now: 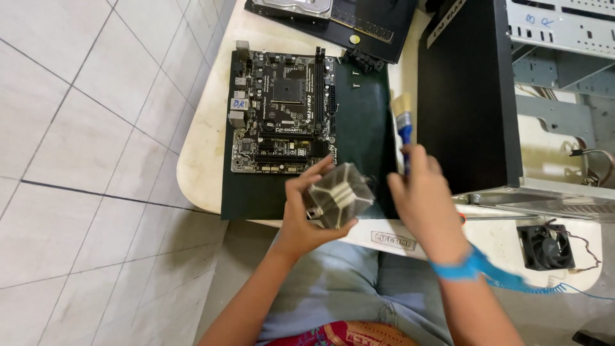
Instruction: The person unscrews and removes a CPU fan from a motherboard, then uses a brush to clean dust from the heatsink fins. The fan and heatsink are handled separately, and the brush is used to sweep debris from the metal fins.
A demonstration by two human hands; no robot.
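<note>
Beyond our left fingers the motherboard [282,112] lies flat on a dark mat [365,122] that keeps it off the counter [205,141]. Our left hand [307,214] closes its fingers round a heatsink [339,194], lifted above the mat and tilted so its grey metal fins face the blue-handled brush [403,128] gripped upright in our right hand [426,198].

A small rectangular white label with grey lettering [393,240] is sitting on the near edge of the cream table. A narrow white strip label [444,22] is running slantwise on the black computer case's top corner.
</note>
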